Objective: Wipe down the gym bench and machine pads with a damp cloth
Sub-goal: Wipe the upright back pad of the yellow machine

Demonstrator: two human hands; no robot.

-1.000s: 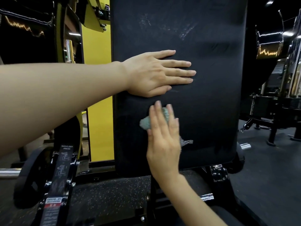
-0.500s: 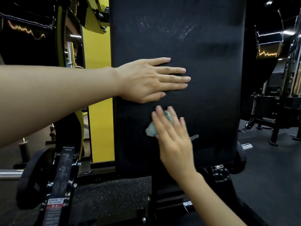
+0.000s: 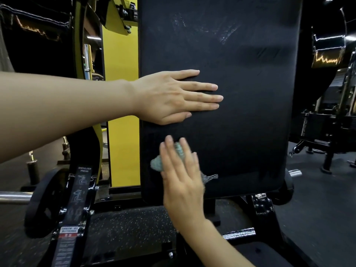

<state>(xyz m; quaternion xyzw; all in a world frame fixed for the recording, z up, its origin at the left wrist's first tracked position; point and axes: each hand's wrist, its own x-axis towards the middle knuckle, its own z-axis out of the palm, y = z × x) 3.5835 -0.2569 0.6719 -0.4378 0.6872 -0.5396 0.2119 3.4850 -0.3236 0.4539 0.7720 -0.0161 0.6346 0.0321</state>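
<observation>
My left hand [image 3: 169, 99] lies flat, fingers straight, on the back pad [image 3: 240, 112]; my right hand [image 3: 181, 170] presses the cloth [image 3: 157, 164] below, fingers extended.

Bare left forearm [image 3: 67, 108] and right forearm [image 3: 215, 245], left hand [image 3: 173, 97] and right hand [image 3: 183, 178] likewise bare, fingernails short and rounded.

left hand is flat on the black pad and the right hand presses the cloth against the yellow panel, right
Wrong surface. In the head view the right hand presses the cloth against the same black pad, just below the left hand, which lies flat on it.
</observation>
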